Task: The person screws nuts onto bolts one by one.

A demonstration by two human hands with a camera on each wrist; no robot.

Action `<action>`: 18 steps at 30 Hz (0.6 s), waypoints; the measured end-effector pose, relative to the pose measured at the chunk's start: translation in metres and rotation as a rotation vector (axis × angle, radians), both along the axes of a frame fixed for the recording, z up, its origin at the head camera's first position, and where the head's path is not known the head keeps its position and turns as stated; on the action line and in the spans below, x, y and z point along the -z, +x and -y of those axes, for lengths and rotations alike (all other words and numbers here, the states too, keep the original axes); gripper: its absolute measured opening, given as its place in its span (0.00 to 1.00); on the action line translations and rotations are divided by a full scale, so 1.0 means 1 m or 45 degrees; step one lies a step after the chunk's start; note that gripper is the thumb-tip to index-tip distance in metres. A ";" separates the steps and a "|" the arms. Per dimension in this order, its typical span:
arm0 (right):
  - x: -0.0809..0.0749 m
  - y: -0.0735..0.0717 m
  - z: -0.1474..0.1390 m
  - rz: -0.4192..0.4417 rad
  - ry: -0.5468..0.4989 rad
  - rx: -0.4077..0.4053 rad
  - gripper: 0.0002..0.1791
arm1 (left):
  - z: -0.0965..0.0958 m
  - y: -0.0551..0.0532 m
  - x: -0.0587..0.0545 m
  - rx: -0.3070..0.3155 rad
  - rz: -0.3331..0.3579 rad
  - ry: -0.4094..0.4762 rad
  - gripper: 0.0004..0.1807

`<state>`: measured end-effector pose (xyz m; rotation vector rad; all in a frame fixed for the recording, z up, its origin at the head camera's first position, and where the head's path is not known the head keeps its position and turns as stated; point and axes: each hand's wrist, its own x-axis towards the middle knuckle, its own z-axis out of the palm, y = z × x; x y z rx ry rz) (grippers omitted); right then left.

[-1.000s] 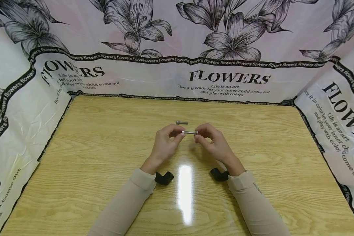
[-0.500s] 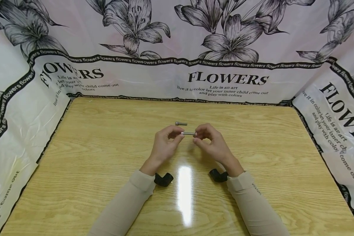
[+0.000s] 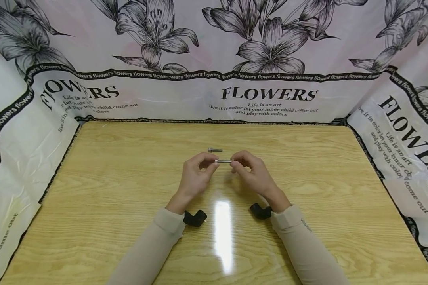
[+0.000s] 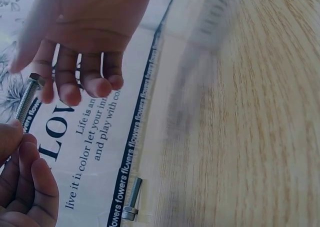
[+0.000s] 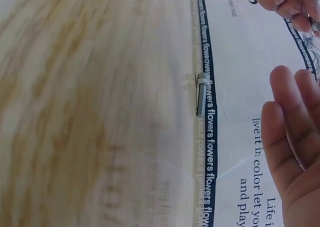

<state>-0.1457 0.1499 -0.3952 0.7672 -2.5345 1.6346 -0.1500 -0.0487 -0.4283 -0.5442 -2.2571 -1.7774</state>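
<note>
Just above the table my hands hold a bolt (image 3: 224, 161) level between them in the head view. My left hand (image 3: 195, 176) pinches its left end between thumb and fingertips. At its right end, my right hand (image 3: 254, 174) has thumb and index finger on a small hex nut (image 4: 36, 79), seen in the left wrist view. The right hand's other fingers (image 5: 295, 132) hang apart in the right wrist view. The bolt's thread (image 4: 26, 102) shows between the hands. A second bolt (image 3: 215, 150), with a ring or nut by its head, lies just beyond the hands.
A wood-grain table (image 3: 128, 233) lies under the hands. Flower-printed sheeting (image 3: 271, 95) rises along its back and both sides. Black bent pieces (image 3: 195, 218) stick out at both sleeve cuffs. A bright light reflection (image 3: 223, 237) falls on the table front.
The right thumb and fingers have come together over the bolt's right end, which showed between them before. The left hand keeps its pinch. The whole view has shifted slightly.
</note>
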 end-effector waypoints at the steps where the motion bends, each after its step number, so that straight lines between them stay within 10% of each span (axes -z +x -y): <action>1: 0.000 0.000 0.000 0.002 -0.007 -0.002 0.09 | 0.000 0.000 0.000 -0.001 -0.002 0.002 0.06; 18: -0.002 0.001 0.003 -0.049 0.050 0.037 0.08 | 0.000 0.001 -0.002 0.040 0.044 0.074 0.07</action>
